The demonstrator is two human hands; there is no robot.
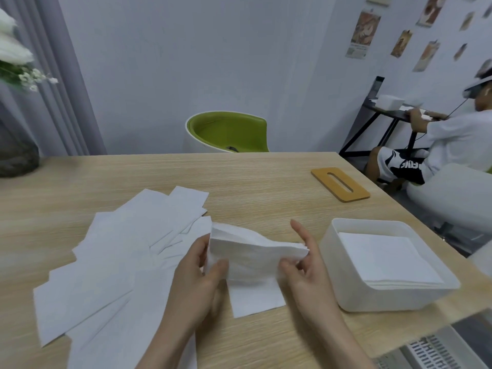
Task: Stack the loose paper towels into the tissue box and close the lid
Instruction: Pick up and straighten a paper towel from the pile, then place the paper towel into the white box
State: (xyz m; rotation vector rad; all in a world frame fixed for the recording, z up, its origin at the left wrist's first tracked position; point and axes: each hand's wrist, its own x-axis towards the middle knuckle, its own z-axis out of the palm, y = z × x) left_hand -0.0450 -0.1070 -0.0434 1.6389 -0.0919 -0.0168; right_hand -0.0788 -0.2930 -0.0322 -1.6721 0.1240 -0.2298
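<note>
Fingers (221,265) of left hand (197,278) and right hand (306,265) pinched towel bundle (253,251) ends near table (266,182) front edge; soft, floppy, light; grip both ends.

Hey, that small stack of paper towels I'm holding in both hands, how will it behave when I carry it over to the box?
Probably floppy: the stack of paper towels already sags between the left hand and right hand. Likely very light. Its layered edges look loose, so sheets may fan or slip on the way to the tissue box.
</note>
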